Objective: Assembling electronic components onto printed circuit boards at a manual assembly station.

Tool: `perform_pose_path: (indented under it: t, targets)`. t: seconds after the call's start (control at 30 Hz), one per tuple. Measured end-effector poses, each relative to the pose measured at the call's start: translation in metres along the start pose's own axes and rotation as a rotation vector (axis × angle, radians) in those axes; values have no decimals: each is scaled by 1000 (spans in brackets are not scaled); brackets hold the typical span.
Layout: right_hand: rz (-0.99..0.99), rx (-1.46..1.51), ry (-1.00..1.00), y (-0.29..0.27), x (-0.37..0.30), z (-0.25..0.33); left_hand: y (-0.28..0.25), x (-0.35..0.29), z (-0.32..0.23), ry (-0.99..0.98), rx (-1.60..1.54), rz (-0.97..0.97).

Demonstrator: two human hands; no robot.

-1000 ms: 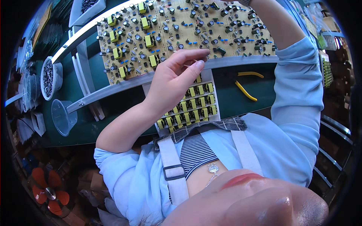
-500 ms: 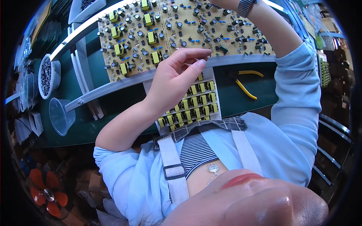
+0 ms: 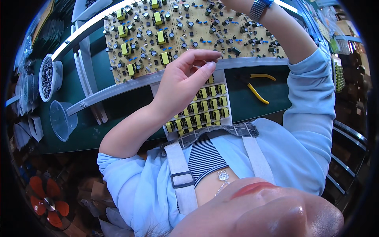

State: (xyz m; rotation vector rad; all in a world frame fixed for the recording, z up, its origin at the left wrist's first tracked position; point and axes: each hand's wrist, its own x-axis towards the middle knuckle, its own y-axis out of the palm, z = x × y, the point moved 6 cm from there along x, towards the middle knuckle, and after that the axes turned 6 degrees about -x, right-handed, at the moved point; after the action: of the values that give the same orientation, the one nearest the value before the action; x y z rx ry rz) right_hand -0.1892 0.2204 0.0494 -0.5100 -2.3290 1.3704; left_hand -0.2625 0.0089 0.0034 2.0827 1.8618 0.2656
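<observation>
My left hand (image 3: pixel 192 74) hovers over the near rail of the frame, in front of the tan circuit board panel (image 3: pixel 177 39). Its fingers curl inward with the thumb close under the index finger; whatever they hold, if anything, is hidden. My right hand (image 3: pixel 238 4) reaches over the far part of the panel, and the top edge cuts its fingers off. Capacitors and small parts stand all over the boards, with yellow transformers (image 3: pixel 161 37) in columns on the left side. Below my left hand lies a white tray (image 3: pixel 226 76) holding rows of yellow transformers (image 3: pixel 205 105).
Yellow-handled pliers (image 3: pixel 256 93) rest on the green table (image 3: pixel 244 110) right of the tray. Metal rails (image 3: pixel 114 91) border the panel. On the left stand a white tub (image 3: pixel 58 75) of small dark parts and a clear plastic cup (image 3: pixel 63 122). An orange-bladed fan (image 3: pixel 49 203) sits lower left.
The board panel has shifted slightly to the right. My right wrist has edged right and a little nearer, while my left hand stays almost still.
</observation>
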Motion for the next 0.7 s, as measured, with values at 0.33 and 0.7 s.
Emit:
perform_pose_path:
  t: [0.33, 0.7]
  targets:
    - [-63, -15, 67, 7, -1, 1, 3, -2, 1, 7, -11, 3]
    - [-61, -26, -73, -13, -6, -1, 6, -6, 1, 27, 16, 18]
